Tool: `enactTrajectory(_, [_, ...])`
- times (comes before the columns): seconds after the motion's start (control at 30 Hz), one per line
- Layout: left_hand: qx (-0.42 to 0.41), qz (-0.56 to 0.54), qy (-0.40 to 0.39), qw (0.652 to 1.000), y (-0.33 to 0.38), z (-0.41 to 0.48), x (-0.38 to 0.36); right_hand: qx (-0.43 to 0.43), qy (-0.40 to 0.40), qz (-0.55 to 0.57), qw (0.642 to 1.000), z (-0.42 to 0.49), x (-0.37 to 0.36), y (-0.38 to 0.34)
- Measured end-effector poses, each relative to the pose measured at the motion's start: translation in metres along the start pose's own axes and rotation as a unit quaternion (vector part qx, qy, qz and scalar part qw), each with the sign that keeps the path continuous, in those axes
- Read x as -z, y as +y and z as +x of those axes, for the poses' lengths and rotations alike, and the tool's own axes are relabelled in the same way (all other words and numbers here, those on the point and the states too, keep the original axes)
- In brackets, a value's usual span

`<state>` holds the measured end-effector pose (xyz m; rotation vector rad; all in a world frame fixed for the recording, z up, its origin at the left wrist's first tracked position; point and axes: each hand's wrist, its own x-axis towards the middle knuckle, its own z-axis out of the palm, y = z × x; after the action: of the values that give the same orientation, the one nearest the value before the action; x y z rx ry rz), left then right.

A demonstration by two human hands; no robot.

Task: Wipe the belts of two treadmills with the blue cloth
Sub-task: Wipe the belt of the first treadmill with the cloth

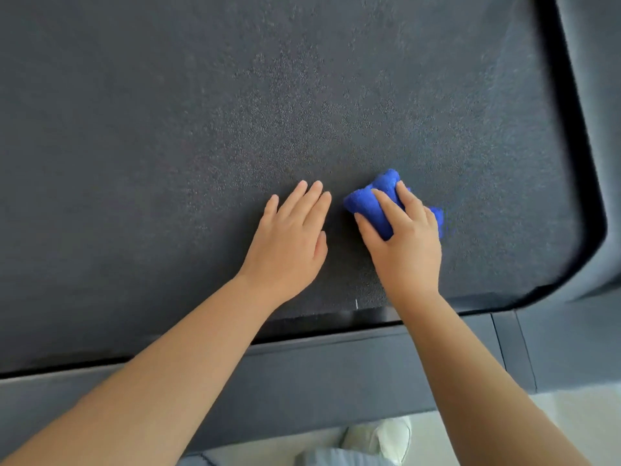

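A dark grey speckled treadmill belt fills most of the head view. My right hand grips a bunched blue cloth and holds it down on the belt near its near edge. Blue fabric sticks out past my fingers at the front and at the right side of the hand. My left hand lies flat on the belt just left of the cloth, fingers straight and close together, holding nothing. A small gap of belt separates the two hands.
The treadmill's grey side rail runs along the near edge of the belt. A rounded grey frame corner borders the belt at the right. Below the rail are pale floor and a white shoe.
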<state>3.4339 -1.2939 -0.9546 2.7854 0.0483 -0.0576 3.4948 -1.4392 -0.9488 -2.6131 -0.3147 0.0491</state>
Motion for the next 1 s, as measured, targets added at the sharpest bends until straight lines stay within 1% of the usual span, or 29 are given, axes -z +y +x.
enactTrajectory(0.07, [0.046,-0.018,0.003,0.999,-0.007,-0.029,0.013,-0.046,-0.065,0.035,0.996,-0.008,0.004,-0.018])
enactTrajectory(0.17, [0.115,-0.028,0.005,0.993,-0.019,-0.070,0.032,-0.068,-0.139,0.088,0.984,-0.027,0.006,-0.046])
enactTrajectory(0.23, [0.154,-0.025,0.011,0.988,-0.027,-0.094,0.044,-0.070,-0.180,0.136,0.972,-0.042,0.004,-0.066])
enactTrajectory(0.33, [0.208,-0.018,0.031,0.978,-0.036,-0.126,0.061,-0.051,-0.241,0.172,0.954,-0.070,0.000,-0.095])
enactTrajectory(0.43, [0.263,-0.022,0.065,0.962,-0.039,-0.161,0.074,-0.054,-0.296,0.239,0.923,-0.097,-0.001,-0.124])
enactTrajectory(0.57, [0.350,-0.038,0.119,0.928,-0.033,-0.213,0.090,-0.064,-0.359,0.291,0.884,-0.128,-0.002,-0.161])
enactTrajectory(0.67, [0.418,-0.023,0.139,0.898,-0.025,-0.257,0.100,-0.050,-0.395,0.297,0.868,-0.150,-0.002,-0.182])
enactTrajectory(0.8, [0.516,-0.034,0.138,0.845,0.002,-0.307,0.098,-0.010,-0.443,0.259,0.858,-0.186,0.004,-0.200])
enactTrajectory(0.87, [0.536,-0.037,0.131,0.833,0.010,-0.324,0.097,0.027,-0.454,0.241,0.857,-0.202,0.006,-0.210])
enactTrajectory(0.93, [0.543,-0.034,0.120,0.830,0.014,-0.340,0.101,0.060,-0.464,0.224,0.855,-0.218,0.008,-0.221])
enactTrajectory(1.0, [0.554,-0.039,0.130,0.821,0.014,-0.356,0.112,0.094,-0.468,0.214,0.852,-0.232,0.011,-0.236])
